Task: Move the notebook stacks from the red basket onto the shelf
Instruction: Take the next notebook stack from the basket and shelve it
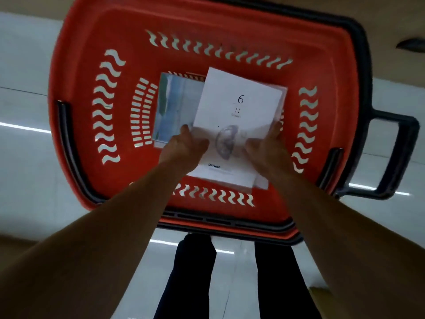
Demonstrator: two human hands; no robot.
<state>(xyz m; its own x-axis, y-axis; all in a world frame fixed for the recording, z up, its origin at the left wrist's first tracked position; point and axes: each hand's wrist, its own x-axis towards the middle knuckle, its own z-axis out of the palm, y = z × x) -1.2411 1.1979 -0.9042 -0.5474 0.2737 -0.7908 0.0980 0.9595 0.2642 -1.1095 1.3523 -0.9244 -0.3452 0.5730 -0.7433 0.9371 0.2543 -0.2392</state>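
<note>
Both hands (pixel 184 146) (pixel 266 146) grip white notebook stack (pixel 239 104) inside red basket (pixel 96 38).

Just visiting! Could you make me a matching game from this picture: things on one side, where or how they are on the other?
1 white notebook stack
2 blue notebook
3 dark handle
4 left hand

A partly hidden under the white one
B juts from the right of the red basket
C held at both side edges
D grips the stack's left edge

Pairs: 1-C, 2-A, 3-B, 4-D

Glossy red plastic basket (pixel 92 54), film-wrapped paper notebook stack (pixel 239 107), shiny tiled floor (pixel 25 171).
</note>
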